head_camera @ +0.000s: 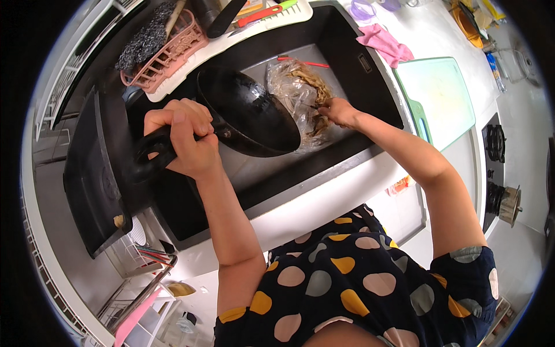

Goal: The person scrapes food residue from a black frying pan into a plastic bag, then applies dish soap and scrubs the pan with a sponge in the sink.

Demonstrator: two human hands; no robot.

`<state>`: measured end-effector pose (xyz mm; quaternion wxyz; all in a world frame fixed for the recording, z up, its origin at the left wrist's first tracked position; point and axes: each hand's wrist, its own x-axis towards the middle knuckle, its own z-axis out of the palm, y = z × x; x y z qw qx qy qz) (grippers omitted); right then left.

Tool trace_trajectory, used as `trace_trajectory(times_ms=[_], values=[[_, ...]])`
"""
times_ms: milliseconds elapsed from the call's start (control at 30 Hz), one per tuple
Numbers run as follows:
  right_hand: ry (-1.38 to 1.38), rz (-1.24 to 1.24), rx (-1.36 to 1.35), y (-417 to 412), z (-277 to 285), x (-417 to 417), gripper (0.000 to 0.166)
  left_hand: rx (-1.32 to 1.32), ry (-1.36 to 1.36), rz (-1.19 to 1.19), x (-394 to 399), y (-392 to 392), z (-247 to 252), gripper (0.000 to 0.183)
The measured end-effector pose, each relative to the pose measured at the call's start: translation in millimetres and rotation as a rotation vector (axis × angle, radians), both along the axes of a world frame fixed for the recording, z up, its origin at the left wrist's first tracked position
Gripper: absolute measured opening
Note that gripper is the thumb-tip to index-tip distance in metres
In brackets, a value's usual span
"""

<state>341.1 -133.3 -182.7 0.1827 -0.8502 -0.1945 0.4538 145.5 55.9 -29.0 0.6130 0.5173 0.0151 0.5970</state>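
My left hand (186,134) grips the black handle of a frying pan (247,115) and holds it tilted over the dark sink (256,167). The pan's inner surface looks wet and shiny. To the pan's right, a crumpled clear plastic bag (299,93) lies in the sink with brown, leafy-looking matter in or on it. My right hand (340,112) is at the bag's right side, fingers pinched around a thin dark object whose tip points toward the pan. What that object is, I cannot tell. Behind the bag rests a red-handled brush (314,64).
A pink basket (167,56) and a white tray (290,16) with a red-and-green-handled tool (264,15) stand along the sink's back edge. On the right counter are a pink cloth (385,44) and a green-edged cutting board (442,95). A black bin-like container (93,182) is at left.
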Motion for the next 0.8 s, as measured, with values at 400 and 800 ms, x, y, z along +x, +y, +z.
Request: trace_trajectory(times_ms=[400,800], values=[[0.071,-0.076,0.122,-10,35,1,0.028,0.028,0.005,-0.019,-15,2,10,0.018],[0.144,-0.157,0.23,-36,57,-6,0.029,0.547,0.613,-0.345,37,-19,37,0.022]])
